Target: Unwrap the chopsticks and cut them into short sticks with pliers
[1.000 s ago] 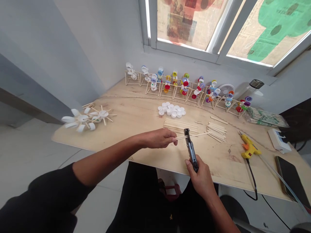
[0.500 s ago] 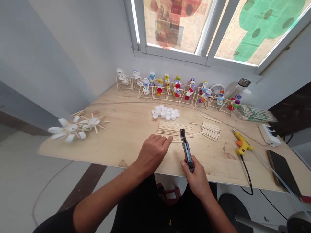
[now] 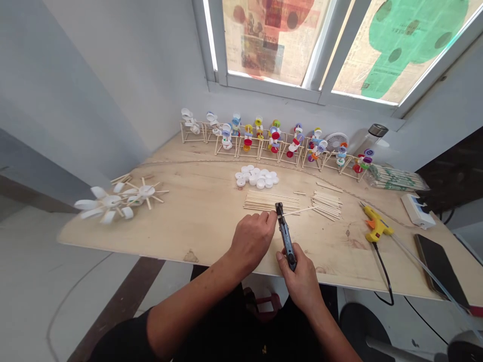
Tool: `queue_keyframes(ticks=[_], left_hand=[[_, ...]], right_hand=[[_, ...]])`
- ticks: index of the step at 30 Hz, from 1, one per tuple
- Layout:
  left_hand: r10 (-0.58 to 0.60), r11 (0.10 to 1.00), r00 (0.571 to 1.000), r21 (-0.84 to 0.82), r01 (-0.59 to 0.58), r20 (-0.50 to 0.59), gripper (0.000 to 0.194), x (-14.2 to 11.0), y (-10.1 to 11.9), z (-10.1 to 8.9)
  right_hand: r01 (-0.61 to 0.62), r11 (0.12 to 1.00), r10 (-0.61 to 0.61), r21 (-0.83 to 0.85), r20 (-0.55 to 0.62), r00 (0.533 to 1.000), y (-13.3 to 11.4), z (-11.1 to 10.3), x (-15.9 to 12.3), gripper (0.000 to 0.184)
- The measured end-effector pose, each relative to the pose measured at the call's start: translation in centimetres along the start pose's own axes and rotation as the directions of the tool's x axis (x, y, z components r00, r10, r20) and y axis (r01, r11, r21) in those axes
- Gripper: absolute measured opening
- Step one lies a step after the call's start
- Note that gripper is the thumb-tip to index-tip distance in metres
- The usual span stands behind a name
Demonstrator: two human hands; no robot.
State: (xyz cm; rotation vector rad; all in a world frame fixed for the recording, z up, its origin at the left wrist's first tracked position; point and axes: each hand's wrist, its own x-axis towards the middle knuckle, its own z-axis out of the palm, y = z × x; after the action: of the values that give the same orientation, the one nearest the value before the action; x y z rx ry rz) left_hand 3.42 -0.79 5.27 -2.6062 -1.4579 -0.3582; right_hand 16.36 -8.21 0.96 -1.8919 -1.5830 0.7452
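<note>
My right hand point(image 3: 300, 281) grips a dark pair of hand cutters point(image 3: 286, 242), their jaws pointing up and away from me. A thin wooden stick point(image 3: 300, 211) lies across those jaws. My left hand point(image 3: 252, 240) is just left of the cutters, with its fingertips pinching the stick's near end. The stick's far end points right, over a loose pile of cut sticks point(image 3: 326, 205). Just beyond my hands lies a neat bundle of wooden sticks point(image 3: 269, 201).
White bottle caps point(image 3: 256, 177) lie on the plywood board point(image 3: 204, 226). Stick-and-cap models point(image 3: 273, 138) line the back edge, and white pinwheels point(image 3: 113, 202) sit left. A yellow glue gun point(image 3: 375, 224), phone point(image 3: 439, 266) and power strip point(image 3: 417, 210) are right.
My left hand has moved closer to the cutters, and the cutters now sit nearer the stick's left end. The whole scene has shifted slightly in view since the earliest frame.
</note>
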Motion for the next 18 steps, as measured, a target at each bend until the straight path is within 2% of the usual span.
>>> queue_keyframes(ticks=[5,10,14,18], left_hand=[[-0.047,0.999,0.984,-0.014,0.045,-0.173,0.014,-0.3,0.0,1.5],[0.017,0.999,0.943,-0.024,-0.026,-0.333,0.014,-0.7,-0.6,2.3],[0.064,0.997,0.890,-0.013,-0.079,-0.452,0.013,-0.7,-1.0,2.4],[0.103,0.994,0.864,0.014,-0.111,-0.493,0.013,-0.7,-1.1,2.4]], right_hand=[[0.009,0.999,-0.009,-0.031,-0.011,1.000,0.0,0.0,-0.1,0.025],[0.026,0.999,-0.027,-0.032,-0.022,0.999,0.0,-0.1,-0.4,0.024],[0.024,1.000,-0.024,-0.005,-0.009,1.000,-0.2,-0.2,-0.6,0.023],[0.020,0.999,-0.021,0.048,0.026,0.999,-0.3,-0.3,-0.6,0.025]])
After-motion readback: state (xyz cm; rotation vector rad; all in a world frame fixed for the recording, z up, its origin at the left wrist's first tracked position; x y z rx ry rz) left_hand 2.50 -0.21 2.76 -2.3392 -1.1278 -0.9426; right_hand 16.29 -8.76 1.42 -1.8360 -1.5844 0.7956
